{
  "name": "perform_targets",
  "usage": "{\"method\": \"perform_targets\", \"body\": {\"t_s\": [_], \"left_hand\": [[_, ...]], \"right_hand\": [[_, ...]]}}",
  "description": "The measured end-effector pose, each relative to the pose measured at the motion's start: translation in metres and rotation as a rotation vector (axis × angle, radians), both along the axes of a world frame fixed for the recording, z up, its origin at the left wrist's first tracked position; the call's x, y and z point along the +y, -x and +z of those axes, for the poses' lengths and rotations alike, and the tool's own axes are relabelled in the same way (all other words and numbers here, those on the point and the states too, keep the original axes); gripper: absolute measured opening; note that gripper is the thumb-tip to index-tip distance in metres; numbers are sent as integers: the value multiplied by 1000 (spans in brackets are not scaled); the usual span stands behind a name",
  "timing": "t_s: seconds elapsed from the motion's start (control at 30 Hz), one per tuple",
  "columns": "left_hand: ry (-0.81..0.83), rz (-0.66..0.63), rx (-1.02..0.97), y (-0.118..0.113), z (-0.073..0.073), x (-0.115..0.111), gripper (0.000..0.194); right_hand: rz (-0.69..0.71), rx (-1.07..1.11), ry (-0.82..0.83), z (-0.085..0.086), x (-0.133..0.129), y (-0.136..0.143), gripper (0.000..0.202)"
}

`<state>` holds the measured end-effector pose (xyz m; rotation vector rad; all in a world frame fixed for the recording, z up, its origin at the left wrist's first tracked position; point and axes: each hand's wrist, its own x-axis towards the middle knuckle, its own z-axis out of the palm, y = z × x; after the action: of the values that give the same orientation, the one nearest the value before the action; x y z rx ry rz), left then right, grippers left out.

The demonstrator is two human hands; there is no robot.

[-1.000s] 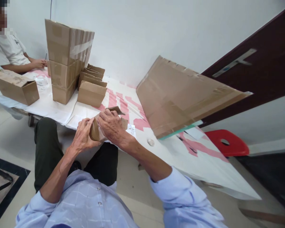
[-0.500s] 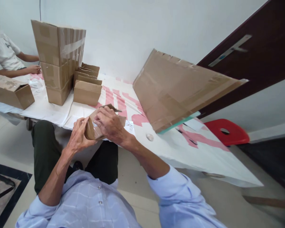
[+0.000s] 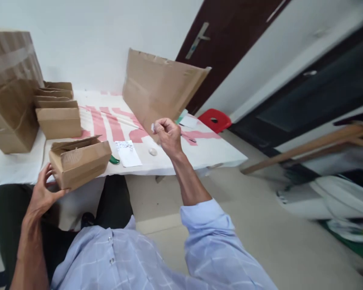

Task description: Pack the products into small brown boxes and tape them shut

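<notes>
My left hand (image 3: 45, 189) grips the near left end of a small cardboard box (image 3: 84, 165), fingers on its side and thumb along the bottom edge. The box's top flaps stand partly raised, and it tilts at the table's front edge. Over the table to the right, my right hand (image 3: 168, 136) is raised and pinched shut. A small whitish piece (image 3: 153, 128) shows at its fingertips, too small to make out. Between the hands lie a white printed sheet (image 3: 128, 154) and a green object (image 3: 114, 160) partly hidden by the box. A roundish clear item (image 3: 152, 152) sits below my right hand.
Taped boxes (image 3: 13, 88) are stacked at the left, beside a row of open cartons (image 3: 59, 121). A large cardboard panel (image 3: 157, 86) leans at the back of the cloth-covered table (image 3: 181, 159). A red stool (image 3: 214, 120) stands past the far end, near a dark door (image 3: 226, 36).
My view has turned right. My right hand has left the box and moved right with a small whitish piece in its fingers. The left hand still holds the box.
</notes>
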<state>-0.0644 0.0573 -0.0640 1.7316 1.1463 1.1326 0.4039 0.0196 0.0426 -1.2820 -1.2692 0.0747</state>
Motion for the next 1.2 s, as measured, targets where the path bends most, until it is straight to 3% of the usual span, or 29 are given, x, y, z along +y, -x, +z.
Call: {"method": "perform_targets", "body": {"t_s": [0.1,0.2,0.33,0.5,0.63,0.73,1.0,1.2], "left_hand": [[47,-22,-13,2,3,4,126],[62,14,17,1,9,4,124],[85,63,37,-2,17,4,117],[152,95,70,-6,29,2,103],[173,129,91,-11,34,-1,93],[184,181,91,-14,35,0,99],[205,256,130,-28,48,-8,91],[210,214,114,-24,43,-5,90]], "right_hand": [[-159,53,171,-39,-6,-52,20],[-273,119,315,-78,-11,-82,11],[-358,172,372,-120,-13,-105,7],[-395,190,424,-156,-5,-121,6],[-396,178,438,-173,10,-129,7],[-397,161,437,-179,22,-134,6],[-399,119,430,-185,49,-141,6],[-409,95,419,-184,51,-140,6]]}}
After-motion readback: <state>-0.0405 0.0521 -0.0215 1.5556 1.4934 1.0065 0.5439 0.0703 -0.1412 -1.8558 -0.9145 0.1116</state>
